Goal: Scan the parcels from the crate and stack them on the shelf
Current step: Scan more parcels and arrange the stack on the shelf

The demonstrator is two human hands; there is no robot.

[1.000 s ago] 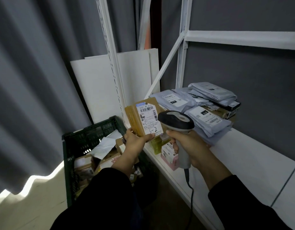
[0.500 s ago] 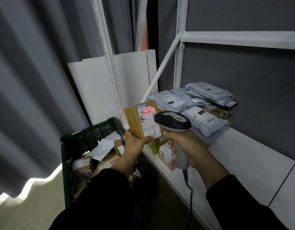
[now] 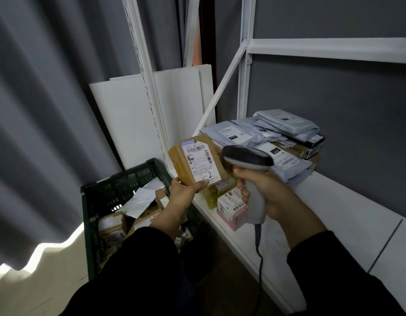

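Note:
My left hand (image 3: 184,189) grips a small brown parcel (image 3: 196,164) by its lower edge, its white label marked "3-2" facing me. My right hand (image 3: 265,192) grips the handle of a grey barcode scanner (image 3: 246,159), whose head points at the parcel from the right, a short gap away. A dark green crate (image 3: 119,185) on the floor at the left holds several cardboard parcels. The white shelf (image 3: 323,215) at the right carries a pile of grey mailer bags (image 3: 277,137) and brown boxes at its back end.
A pink and white box (image 3: 231,207) and a yellowish packet (image 3: 212,195) lie on the shelf's front edge, below the scanner. White boards (image 3: 129,124) lean on the shelf upright behind the crate. The scanner cable (image 3: 260,265) hangs down. Grey curtain at left.
The red scan light seen on the label half a second ago has gone out. Parcel and scanner have stayed almost where they were.

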